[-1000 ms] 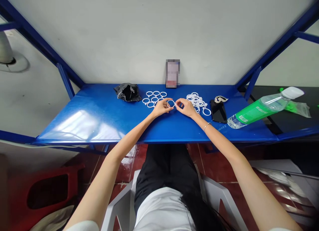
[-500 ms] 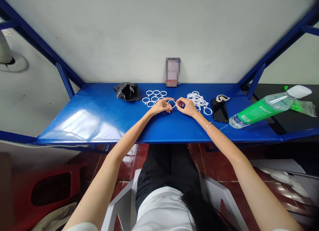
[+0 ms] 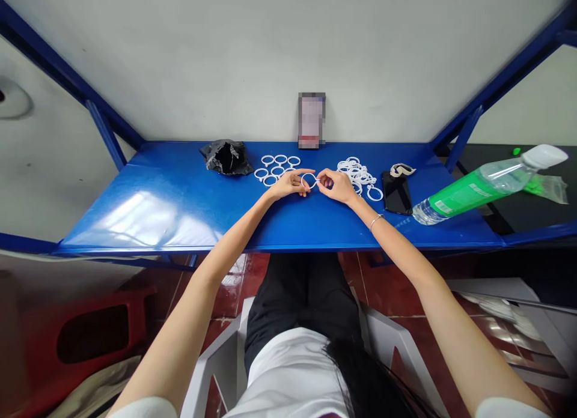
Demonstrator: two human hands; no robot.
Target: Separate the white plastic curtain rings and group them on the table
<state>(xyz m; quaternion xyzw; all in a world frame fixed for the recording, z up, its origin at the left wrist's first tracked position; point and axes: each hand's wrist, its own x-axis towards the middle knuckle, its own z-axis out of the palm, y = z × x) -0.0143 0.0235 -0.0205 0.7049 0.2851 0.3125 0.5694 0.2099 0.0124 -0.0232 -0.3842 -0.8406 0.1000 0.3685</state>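
Note:
Between my two hands, just above the blue table (image 3: 189, 196), is a white curtain ring (image 3: 302, 179). My left hand (image 3: 288, 184) is closed around the ring's left side, thumb and fingers on either side of it. The fingertips of my right hand (image 3: 337, 185) pinch its right end, where a small eyelet sits; they partly cover that spot. Several white rings (image 3: 280, 160) lie spread in rows beyond my left hand, some partly hidden by it. A looser heap of white rings (image 3: 356, 169) lies beyond and beside my right hand.
A crumpled black plastic bag (image 3: 226, 157) lies at the back left. A phone (image 3: 311, 121) leans on the wall. To the right are a dark phone (image 3: 396, 193), a coiled whitish strip (image 3: 401, 170) on it, and a green-labelled bottle (image 3: 478, 190).
The view has tilted slightly, so the table sits higher in the picture. Both hands keep hold of the same ring, with little visible finger movement.

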